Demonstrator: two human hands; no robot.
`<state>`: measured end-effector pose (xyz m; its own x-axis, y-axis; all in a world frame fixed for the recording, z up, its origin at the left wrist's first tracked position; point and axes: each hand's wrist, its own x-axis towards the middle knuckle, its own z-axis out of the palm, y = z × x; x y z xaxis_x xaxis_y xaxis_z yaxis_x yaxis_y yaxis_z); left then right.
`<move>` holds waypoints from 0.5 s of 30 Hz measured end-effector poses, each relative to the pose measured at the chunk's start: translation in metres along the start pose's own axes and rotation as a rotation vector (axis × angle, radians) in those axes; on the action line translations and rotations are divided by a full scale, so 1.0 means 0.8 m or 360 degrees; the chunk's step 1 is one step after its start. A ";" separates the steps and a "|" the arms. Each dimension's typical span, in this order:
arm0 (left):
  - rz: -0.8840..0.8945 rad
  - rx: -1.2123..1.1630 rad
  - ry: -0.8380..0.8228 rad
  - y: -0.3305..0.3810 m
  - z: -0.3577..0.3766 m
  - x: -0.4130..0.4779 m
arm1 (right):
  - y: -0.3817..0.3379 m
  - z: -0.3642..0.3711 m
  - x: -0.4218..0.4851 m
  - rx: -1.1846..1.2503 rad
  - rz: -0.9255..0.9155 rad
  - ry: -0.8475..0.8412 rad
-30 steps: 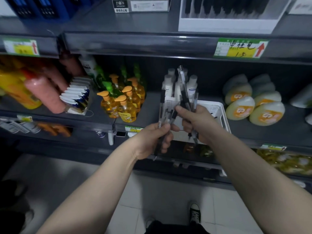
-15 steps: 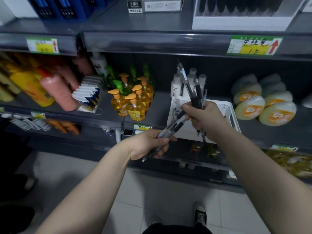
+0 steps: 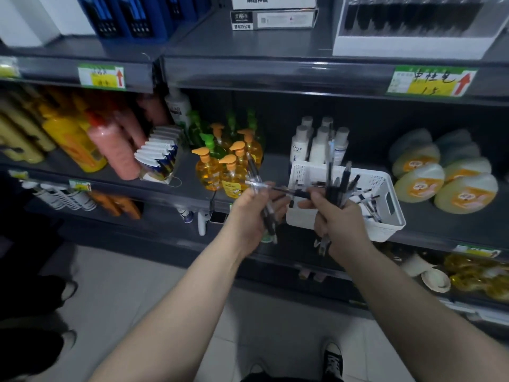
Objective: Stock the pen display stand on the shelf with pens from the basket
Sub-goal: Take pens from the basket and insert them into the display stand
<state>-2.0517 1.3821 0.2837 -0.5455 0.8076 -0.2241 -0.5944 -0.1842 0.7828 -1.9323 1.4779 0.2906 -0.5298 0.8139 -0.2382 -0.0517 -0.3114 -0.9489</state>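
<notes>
My left hand (image 3: 252,213) grips a few black pens (image 3: 254,175) that stick up and slant left. My right hand (image 3: 337,216) holds a bigger bunch of black pens (image 3: 340,180) upright in front of the white basket (image 3: 385,224). One pen (image 3: 289,192) lies level between the two hands, touching both. More pens (image 3: 369,201) lie inside the basket on the middle shelf. The white pen display stand (image 3: 407,46) sits on the top shelf at upper right, with dark pens in its rows.
Orange pump bottles (image 3: 220,169) stand left of the basket, white Dove bottles (image 3: 311,144) behind it, round yellow packs (image 3: 443,175) to its right. Blue boxes (image 3: 124,15) and a grey carton (image 3: 272,19) share the top shelf. My shoe (image 3: 333,359) is on the tiled floor.
My left hand rose and turned its pens from slanting right to pointing up and left. The hands drew slightly apart, and one pen now bridges them. The view shifted upward.
</notes>
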 end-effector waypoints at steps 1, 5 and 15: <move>0.0042 -0.0048 0.0011 0.000 0.008 0.000 | 0.006 0.004 -0.005 -0.0027 0.0028 0.0018; 0.0116 -0.0157 -0.0052 -0.002 0.025 -0.006 | 0.019 0.013 -0.021 -0.0100 0.0110 0.0006; -0.0056 0.0723 -0.0283 0.001 -0.003 -0.027 | -0.041 0.004 0.002 -0.0392 -0.0074 -0.0211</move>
<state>-2.0421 1.3630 0.2875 -0.3969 0.8993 -0.1834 -0.2710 0.0761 0.9596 -1.9340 1.4879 0.3215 -0.6385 0.7484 -0.1793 0.1199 -0.1334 -0.9838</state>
